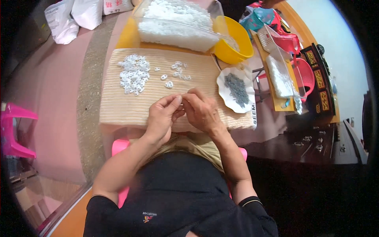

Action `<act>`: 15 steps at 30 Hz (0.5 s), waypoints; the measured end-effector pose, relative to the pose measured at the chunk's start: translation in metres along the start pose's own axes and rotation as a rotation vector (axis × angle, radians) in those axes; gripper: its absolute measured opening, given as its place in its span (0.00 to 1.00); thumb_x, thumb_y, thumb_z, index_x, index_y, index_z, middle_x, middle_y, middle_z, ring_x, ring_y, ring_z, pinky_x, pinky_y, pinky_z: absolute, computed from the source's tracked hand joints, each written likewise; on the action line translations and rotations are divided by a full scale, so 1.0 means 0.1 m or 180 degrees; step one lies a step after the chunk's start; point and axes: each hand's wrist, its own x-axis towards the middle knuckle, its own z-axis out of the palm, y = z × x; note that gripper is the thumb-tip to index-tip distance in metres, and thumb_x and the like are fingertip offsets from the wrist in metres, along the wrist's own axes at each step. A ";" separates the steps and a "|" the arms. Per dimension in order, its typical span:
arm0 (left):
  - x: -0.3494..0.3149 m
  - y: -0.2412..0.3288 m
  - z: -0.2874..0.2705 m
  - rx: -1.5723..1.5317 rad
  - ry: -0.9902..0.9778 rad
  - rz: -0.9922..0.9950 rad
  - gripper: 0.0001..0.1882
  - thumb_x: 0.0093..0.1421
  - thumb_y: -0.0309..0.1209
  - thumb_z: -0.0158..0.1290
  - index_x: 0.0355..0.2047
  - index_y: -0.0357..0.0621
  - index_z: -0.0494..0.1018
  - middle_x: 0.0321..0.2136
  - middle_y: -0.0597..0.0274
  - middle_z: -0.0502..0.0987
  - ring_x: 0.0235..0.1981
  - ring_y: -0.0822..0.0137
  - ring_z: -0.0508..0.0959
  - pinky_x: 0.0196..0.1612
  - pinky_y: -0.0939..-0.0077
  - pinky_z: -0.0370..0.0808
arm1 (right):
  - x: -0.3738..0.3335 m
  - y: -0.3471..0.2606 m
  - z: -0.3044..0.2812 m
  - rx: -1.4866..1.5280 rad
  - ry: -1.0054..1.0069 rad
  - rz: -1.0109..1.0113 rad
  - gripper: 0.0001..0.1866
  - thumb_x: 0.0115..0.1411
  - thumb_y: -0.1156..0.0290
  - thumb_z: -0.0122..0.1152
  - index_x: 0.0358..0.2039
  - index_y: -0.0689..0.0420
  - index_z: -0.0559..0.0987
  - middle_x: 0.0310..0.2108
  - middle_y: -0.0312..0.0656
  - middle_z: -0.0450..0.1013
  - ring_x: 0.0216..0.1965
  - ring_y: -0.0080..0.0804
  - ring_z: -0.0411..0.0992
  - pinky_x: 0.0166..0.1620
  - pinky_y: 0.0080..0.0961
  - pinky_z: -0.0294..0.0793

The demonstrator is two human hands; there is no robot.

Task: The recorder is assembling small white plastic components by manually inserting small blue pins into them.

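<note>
My left hand (pixel 162 114) and my right hand (pixel 202 112) meet over the near part of a ribbed beige cloth (pixel 158 104). Thumbs and fingertips pinch together, and whatever is between them is too small and covered to make out. Beyond the hands lie several small white two-holed plastic pieces (pixel 169 84), spread loosely. A bigger heap of such pieces (pixel 134 75) sits at the cloth's left. To the right of my right hand is a white wavy-edged plate (pixel 223 98) bearing a pile of tiny dark grey parts (pixel 237 89).
Behind the cloth stands a clear bin (pixel 173 39) full of white pieces, with a yellow basin (pixel 243 43) beside it. Farther right is another clear container (pixel 282 73) on a wooden board. White sacks (pixel 87 14) stand far left; a pink stool (pixel 15 128) is at left.
</note>
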 end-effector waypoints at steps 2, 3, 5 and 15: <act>0.00 -0.01 0.01 -0.0076 -0.0016 -0.0067 0.07 0.62 0.29 0.53 0.40 0.42 0.75 0.33 0.66 0.78 0.35 0.73 0.77 0.41 0.77 0.76 | -0.04 0.02 0.00 0.0046 0.0080 -0.0076 0.06 0.53 0.77 0.60 0.33 0.58 0.77 0.29 0.44 0.72 0.26 0.43 0.74 0.27 0.33 0.73; -0.01 -0.01 0.01 -0.0017 0.0006 -0.0064 0.06 0.62 0.29 0.54 0.38 0.42 0.75 0.33 0.66 0.78 0.34 0.73 0.77 0.40 0.78 0.76 | -0.07 0.05 0.02 0.0166 0.0151 -0.0116 0.07 0.53 0.78 0.61 0.34 0.59 0.77 0.30 0.45 0.72 0.26 0.41 0.74 0.26 0.31 0.73; -0.02 0.00 0.02 0.0019 0.0007 -0.0085 0.05 0.61 0.29 0.55 0.36 0.43 0.75 0.32 0.66 0.77 0.34 0.74 0.76 0.39 0.78 0.75 | -0.11 0.08 0.01 0.0493 0.0188 -0.0012 0.07 0.53 0.79 0.61 0.33 0.60 0.77 0.30 0.45 0.72 0.25 0.40 0.73 0.26 0.30 0.72; -0.02 -0.04 0.02 0.0203 -0.0071 -0.0251 0.05 0.60 0.28 0.56 0.36 0.43 0.75 0.25 0.67 0.76 0.27 0.75 0.76 0.32 0.81 0.77 | -0.30 0.07 -0.03 0.1861 0.0175 0.0868 0.05 0.56 0.78 0.62 0.34 0.63 0.78 0.30 0.39 0.72 0.27 0.20 0.67 0.28 0.16 0.65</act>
